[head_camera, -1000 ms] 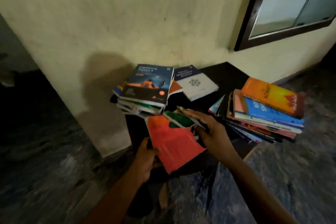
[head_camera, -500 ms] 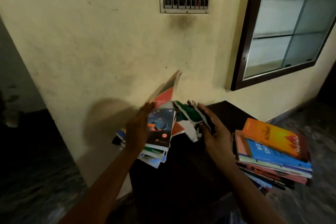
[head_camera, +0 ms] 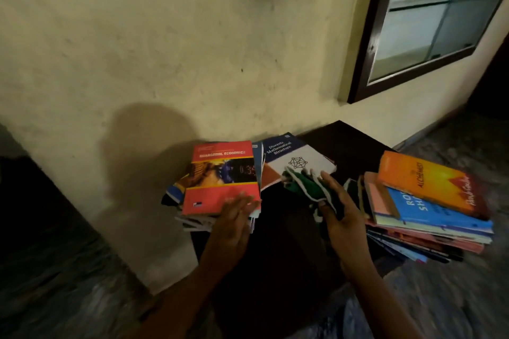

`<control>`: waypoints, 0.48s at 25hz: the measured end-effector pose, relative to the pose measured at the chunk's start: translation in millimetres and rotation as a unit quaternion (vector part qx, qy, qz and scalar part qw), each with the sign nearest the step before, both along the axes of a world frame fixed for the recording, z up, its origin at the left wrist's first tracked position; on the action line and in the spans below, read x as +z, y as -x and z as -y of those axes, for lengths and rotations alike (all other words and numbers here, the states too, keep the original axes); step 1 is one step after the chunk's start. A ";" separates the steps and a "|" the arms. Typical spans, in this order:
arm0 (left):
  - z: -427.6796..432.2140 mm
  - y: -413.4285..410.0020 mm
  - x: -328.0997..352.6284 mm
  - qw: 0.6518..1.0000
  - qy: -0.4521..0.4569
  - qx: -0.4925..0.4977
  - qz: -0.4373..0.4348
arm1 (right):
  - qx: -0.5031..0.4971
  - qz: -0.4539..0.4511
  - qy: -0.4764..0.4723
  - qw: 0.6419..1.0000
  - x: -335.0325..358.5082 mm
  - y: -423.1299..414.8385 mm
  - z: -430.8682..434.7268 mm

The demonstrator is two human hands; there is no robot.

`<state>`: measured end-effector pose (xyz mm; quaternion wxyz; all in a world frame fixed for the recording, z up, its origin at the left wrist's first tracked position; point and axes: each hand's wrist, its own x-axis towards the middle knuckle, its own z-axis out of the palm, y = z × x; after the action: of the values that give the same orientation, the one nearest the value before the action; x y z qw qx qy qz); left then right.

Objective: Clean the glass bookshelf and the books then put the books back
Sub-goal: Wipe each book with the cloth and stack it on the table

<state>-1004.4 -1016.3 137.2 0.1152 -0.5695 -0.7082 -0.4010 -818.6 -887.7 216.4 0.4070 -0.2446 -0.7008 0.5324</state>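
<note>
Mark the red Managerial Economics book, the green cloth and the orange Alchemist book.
red Managerial Economics book [head_camera: 220, 173]: head view, middle of its front cover.
green cloth [head_camera: 301, 187]: head view, on the green middle part.
orange Alchemist book [head_camera: 424, 181]: head view, middle of its cover.

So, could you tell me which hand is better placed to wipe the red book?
Right hand: it grips the cloth beside the red book, while the left hand lies flat on that book.
</note>
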 end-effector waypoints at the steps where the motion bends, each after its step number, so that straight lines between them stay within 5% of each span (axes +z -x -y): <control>1: -14.2 -19.6 4.6 0.997 -0.012 -0.025 0.066 | -0.026 0.003 0.002 1.000 -2.1 -3.5 -2.8; 4: -68.1 -47.3 5.8 0.942 -0.021 -0.042 0.332 | -0.082 0.047 -0.022 0.995 -10.4 -14.4 -11.6; 5: -90.6 -45.1 5.4 0.873 -0.015 -0.016 0.487 | -0.102 0.061 -0.019 0.993 -14.8 -18.1 -15.4; 7: -133.2 -34.3 3.4 0.682 0.012 0.044 0.730 | -0.142 0.066 0.000 0.988 -21.4 -23.8 -21.1; 9: -164.4 -22.8 -4.7 0.562 0.023 0.062 0.825 | -0.167 0.062 0.037 0.983 -26.2 -28.9 -24.0; 12: -193.6 -10.3 -14.0 0.512 0.016 0.073 0.856 | -0.179 0.069 0.089 0.977 -33.3 -38.3 -25.0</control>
<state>-994.1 -822.7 123.1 -0.5267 0.1014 -0.5092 -0.6731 -780.3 -862.6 183.1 0.4228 -0.4378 -0.6216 0.4931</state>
